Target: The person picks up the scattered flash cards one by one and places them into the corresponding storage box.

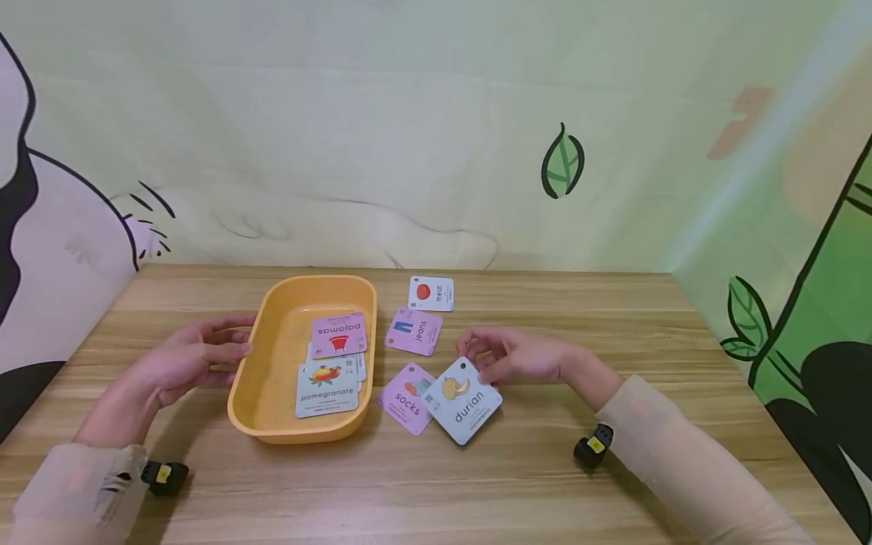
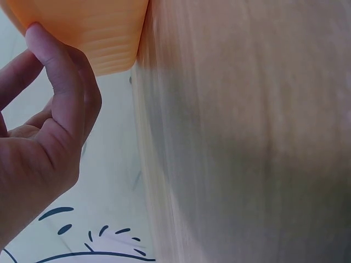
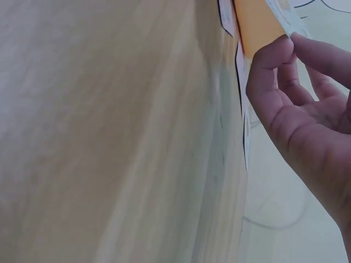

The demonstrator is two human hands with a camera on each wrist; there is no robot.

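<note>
My right hand (image 1: 521, 356) pinches the corner of a blue durian flash card (image 1: 466, 405) between thumb and fingers. The durian card is lifted above the table and partly overlaps a purple socks card (image 1: 409, 401). In the right wrist view, the pinched card (image 3: 281, 13) shows only its edge at the fingertips. On the other side, my left hand (image 1: 197, 352) rests its fingertips against the outer left side of a yellow tray (image 1: 269, 378). The left wrist view shows the thumb touching the tray's outer wall (image 2: 104, 38). Inside the tray lie a pomegranate card (image 1: 327, 393) and a pajamas card (image 1: 338, 335).
Right of the tray, a purple jeans card (image 1: 413, 331) and a white meat card (image 1: 431, 294) lie on the wooden table (image 1: 518, 484). Another card, mostly covered, shows between the two in the tray. A printed cloth (image 1: 436, 166) hangs behind the table.
</note>
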